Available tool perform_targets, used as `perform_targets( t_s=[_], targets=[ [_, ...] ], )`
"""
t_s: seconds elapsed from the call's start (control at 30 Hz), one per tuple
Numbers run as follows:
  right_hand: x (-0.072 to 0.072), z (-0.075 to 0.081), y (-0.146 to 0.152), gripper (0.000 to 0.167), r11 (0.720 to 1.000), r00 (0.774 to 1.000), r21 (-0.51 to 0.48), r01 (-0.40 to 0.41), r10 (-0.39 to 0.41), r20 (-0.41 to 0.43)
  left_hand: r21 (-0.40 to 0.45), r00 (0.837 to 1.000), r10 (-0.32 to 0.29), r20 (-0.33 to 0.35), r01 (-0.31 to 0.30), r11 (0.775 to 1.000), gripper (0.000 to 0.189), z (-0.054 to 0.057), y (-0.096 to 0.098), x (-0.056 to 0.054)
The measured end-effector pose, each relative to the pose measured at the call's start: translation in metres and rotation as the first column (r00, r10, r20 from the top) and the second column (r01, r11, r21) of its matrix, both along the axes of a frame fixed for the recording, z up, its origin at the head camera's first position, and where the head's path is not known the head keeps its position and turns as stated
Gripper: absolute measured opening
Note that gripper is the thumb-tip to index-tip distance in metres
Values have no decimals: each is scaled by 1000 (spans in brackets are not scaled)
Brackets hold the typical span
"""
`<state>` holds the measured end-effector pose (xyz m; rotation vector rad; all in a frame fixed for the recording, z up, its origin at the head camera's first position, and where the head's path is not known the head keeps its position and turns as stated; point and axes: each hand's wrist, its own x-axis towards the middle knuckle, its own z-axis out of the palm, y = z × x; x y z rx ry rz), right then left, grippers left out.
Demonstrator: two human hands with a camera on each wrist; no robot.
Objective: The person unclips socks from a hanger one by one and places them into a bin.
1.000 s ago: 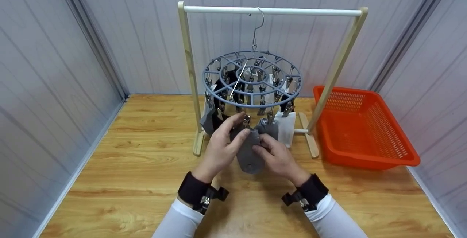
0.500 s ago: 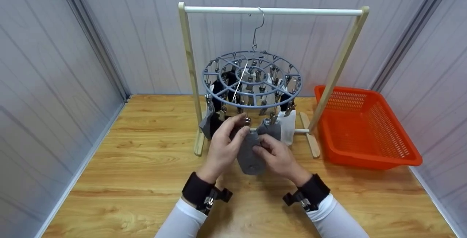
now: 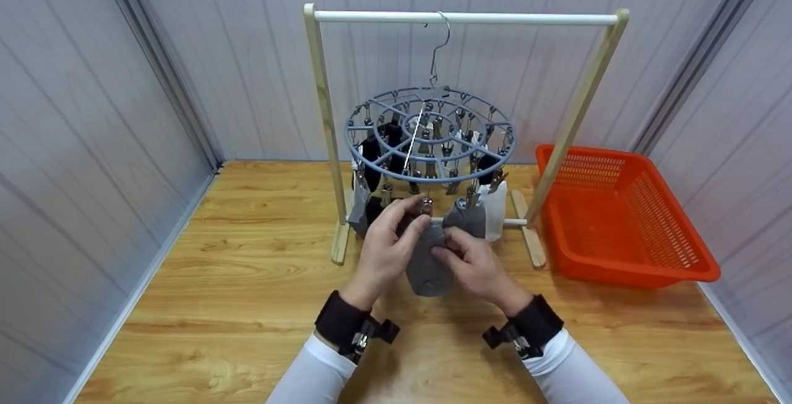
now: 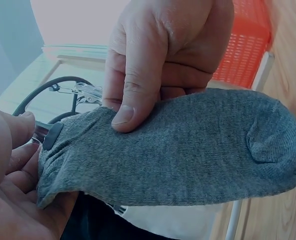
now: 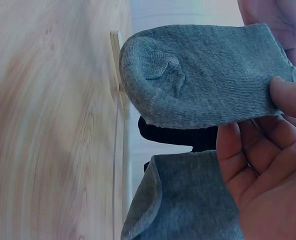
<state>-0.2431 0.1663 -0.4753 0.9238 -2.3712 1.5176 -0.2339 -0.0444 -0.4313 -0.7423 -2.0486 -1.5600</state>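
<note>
Facing pale walls (image 3: pixel 260 70) above woodgrain table (image 3: pixel 241 255), left hand (image 3: pixel 387 247) pinches clip (image 4: pixel 52 136), right hand (image 3: pixel 477 265) sock (image 3: pixel 428 271).

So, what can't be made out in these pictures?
Head view: top of the held grey sock, partly behind the left hand.
Head view: how many other socks hang, as they overlap and the round hanger crosses them.
Left wrist view: one end of the metal clip, behind that hand's thumb.
Right wrist view: part of the right hand, cut off by the right edge.
</note>
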Motion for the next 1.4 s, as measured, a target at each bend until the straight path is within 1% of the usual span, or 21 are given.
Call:
perform_targets(
  t_s=[0.17, 0.27, 0.43, 0.63, 0.8, 1.0, 1.17, 1.4],
  targets=[
    [-1, 1, -1, 13, 1000, 999, 13, 11, -11, -30, 19, 1000, -13, 8, 13, 1000, 36, 1, 2, -2],
    [-2, 2, 0, 14, 1000, 1000, 6, 0, 0, -28, 27, 1000, -14, 20, 13, 1000, 35, 2, 3, -3],
    [-3, 2, 1, 16, 1000, 1000, 6, -15, 15, -1, 43, 999, -10, 45, 8, 999, 35, 2, 5, -5],
    [-4, 3, 1, 18, 1000, 999, 5, -28, 28, -25, 54, 999, -1, 40, -2, 999, 34, 4, 7, -6],
    [-3, 3, 2, 16, 1000, 1000, 5, -15, 15, -28, 68, 999, -1, 35, -1, 998, 32, 3, 9, -7],
    [-3, 3, 2, 17, 1000, 1000, 20, 6, -6, -17, 84, 999, -1, 53, -4, 996, 28, 3, 11, -8],
    [-2, 3, 3, 16, 1000, 1000, 3, 8, -8, -12, 98, 997, -23, 71, 16, 995, 28, 3, 14, -9],
    [-3, 3, 3, 14, 1000, 1000, -22, 11, -11, -1, 112, 997, -15, 76, 6, 994, 26, 3, 15, -10]
  ],
)
